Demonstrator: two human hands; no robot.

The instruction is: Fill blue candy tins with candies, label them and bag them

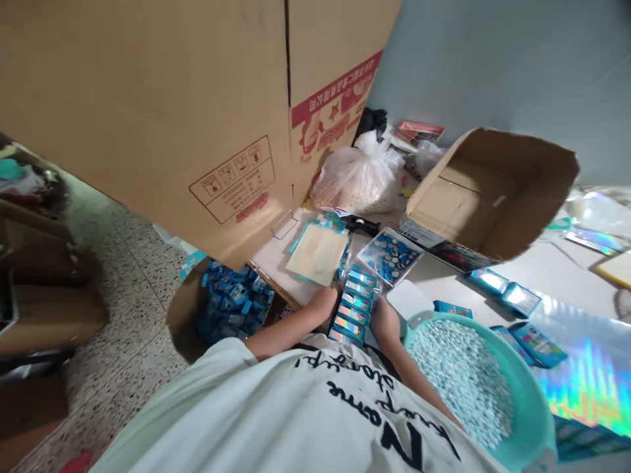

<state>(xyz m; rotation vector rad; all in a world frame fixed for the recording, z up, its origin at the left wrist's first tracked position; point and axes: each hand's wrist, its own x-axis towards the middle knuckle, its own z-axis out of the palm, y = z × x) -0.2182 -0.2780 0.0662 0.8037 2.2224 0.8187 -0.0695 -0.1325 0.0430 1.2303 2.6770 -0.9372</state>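
Between my two hands is a row of small shiny blue packets stacked in a column, with clear plastic showing at the upper end. My left hand grips the row's left side, and my right hand presses on its right side; most fingers are hidden. Just beyond lies a clear bag of blue and white round pieces. To its left a pale wooden board rests on blue printed card. At my right a turquoise basin holds many small pale blue pellets.
A tall cardboard carton stands at the left and back. Below the table edge, an open box holds many blue packets. An open cardboard box tilts at the back right, near a tied plastic bag. Blue packets lie beyond the basin.
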